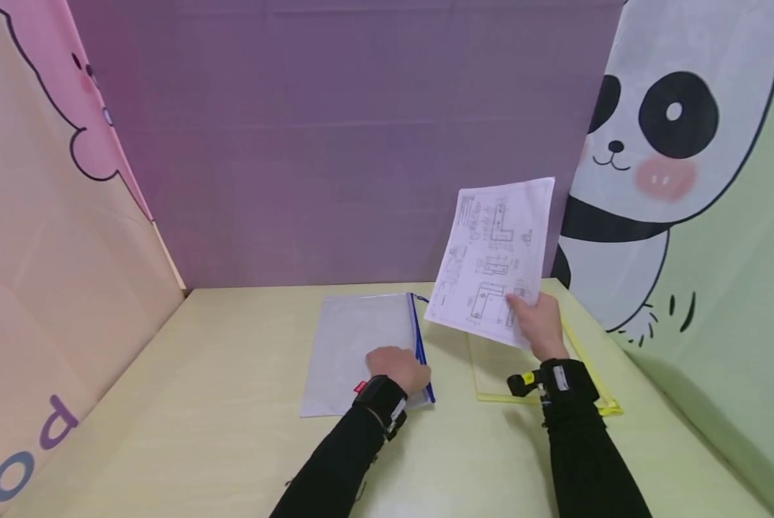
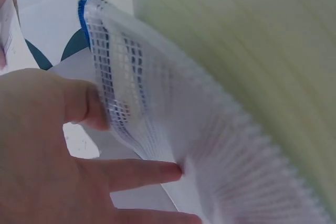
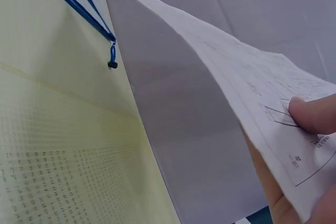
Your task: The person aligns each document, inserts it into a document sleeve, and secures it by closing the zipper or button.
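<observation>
My left hand (image 1: pixel 400 368) is at the blue-zippered side of a whitish mesh zipper pouch (image 1: pixel 354 327) on the table. In the left wrist view, the thumb (image 2: pixel 86 106) is at the raised edge of the mesh (image 2: pixel 118 77), while the index fingertip touches the mesh lower down. The right hand (image 1: pixel 539 324) grips a sheet of paper (image 1: pixel 493 244) by its lower right corner, thumb on the printed face. Line drawings of L-shaped parts cover the sheet, which stands tilted above the table. Under it lies a yellow-edged mesh pouch (image 1: pixel 503 396), partly hidden by paper and arm.
The pale wooden table (image 1: pixel 199 403) meets a purple panel (image 1: pixel 335 144) at the back. A cartoon panda wall (image 1: pixel 678 180) stands on the right, a pink printed wall (image 1: pixel 70 252) on the left. A blue zipper pull (image 3: pixel 112 56) hangs at the pouch's far corner.
</observation>
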A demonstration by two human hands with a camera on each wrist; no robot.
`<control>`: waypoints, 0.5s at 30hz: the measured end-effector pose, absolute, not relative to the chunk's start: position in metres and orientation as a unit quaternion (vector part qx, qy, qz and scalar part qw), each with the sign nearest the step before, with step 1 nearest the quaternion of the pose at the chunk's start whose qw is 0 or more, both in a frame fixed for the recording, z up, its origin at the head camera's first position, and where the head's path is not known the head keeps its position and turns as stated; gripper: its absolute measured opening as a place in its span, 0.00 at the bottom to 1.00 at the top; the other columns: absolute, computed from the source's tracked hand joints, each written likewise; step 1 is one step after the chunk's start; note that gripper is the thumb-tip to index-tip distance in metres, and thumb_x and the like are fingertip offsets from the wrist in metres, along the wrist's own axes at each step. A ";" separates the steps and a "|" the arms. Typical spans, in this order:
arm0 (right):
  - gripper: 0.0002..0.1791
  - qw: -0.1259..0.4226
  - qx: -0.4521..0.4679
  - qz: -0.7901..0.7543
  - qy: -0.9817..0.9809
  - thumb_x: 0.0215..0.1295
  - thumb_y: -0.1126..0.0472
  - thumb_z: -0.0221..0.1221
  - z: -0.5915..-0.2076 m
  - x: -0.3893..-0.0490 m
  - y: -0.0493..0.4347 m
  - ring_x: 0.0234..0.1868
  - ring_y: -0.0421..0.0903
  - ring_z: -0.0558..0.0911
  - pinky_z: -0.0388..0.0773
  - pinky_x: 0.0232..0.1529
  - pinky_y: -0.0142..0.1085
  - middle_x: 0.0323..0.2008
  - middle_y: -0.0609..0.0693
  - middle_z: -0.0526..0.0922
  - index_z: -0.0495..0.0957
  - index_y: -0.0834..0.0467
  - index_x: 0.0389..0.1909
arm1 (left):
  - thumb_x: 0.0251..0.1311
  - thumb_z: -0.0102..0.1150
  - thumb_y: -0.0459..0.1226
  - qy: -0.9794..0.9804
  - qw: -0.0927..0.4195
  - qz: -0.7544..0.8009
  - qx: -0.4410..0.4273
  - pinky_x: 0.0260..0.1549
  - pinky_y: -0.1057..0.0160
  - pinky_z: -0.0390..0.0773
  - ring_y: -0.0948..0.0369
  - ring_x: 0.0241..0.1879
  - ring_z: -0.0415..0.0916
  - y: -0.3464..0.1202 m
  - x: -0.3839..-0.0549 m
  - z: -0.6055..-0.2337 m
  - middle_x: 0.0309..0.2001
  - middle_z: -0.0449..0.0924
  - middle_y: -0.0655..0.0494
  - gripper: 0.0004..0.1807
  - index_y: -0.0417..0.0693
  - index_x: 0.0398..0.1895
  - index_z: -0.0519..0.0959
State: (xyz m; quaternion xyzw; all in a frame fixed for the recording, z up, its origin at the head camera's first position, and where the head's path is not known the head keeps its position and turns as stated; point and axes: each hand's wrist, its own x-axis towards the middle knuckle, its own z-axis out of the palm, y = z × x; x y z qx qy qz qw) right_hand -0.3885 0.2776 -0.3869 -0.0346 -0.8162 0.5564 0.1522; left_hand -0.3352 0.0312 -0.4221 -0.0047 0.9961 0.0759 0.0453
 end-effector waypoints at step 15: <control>0.25 0.078 -0.102 0.572 -0.810 0.74 0.60 0.57 -0.406 -0.401 0.266 0.36 0.46 0.86 0.82 0.32 0.32 0.56 0.69 0.81 0.72 0.70 0.66 | 0.69 0.50 0.46 0.997 0.030 -0.012 0.071 0.33 0.54 0.77 0.56 0.26 0.70 0.025 -0.335 -0.427 0.22 0.73 0.55 0.20 0.51 0.18 0.75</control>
